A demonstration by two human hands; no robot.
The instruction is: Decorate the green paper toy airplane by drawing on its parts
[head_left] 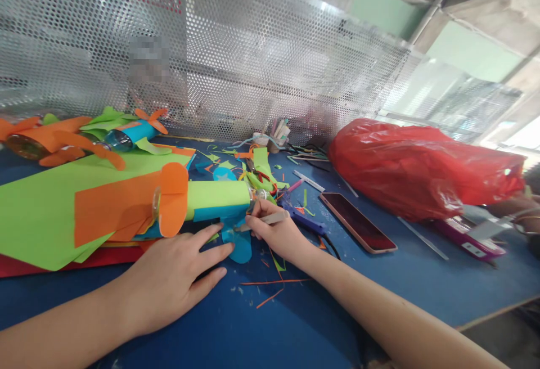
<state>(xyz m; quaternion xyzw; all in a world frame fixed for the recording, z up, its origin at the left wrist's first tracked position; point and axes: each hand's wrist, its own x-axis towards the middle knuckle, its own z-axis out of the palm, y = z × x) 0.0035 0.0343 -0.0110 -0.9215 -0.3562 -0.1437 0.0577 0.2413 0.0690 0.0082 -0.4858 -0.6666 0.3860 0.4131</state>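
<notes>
My left hand [185, 268] lies with its fingers spread, fingertips at the edge of a blue paper piece [241, 250] with rounded ends. My right hand [276, 231] is closed on a slim grey pen-like tool [276, 217], its tip down at the blue paper; whether it is a pen or a knife I cannot tell. Just beyond both hands lies a clear bottle wrapped in lime-green paper [219, 193] with a blue strip along its near side. An orange rounded paper piece [174, 200] stands at the bottle's left end. The bottle's neck points right.
Coloured paper sheets [37, 211] are stacked on the left, before more paper-covered bottles [126, 135]. A purple glue gun [310, 223], phone [358, 223] and red plastic bag [405, 161] lie to the right. Paper scraps [270, 296] litter the blue table; a perforated metal screen [253, 59] stands behind.
</notes>
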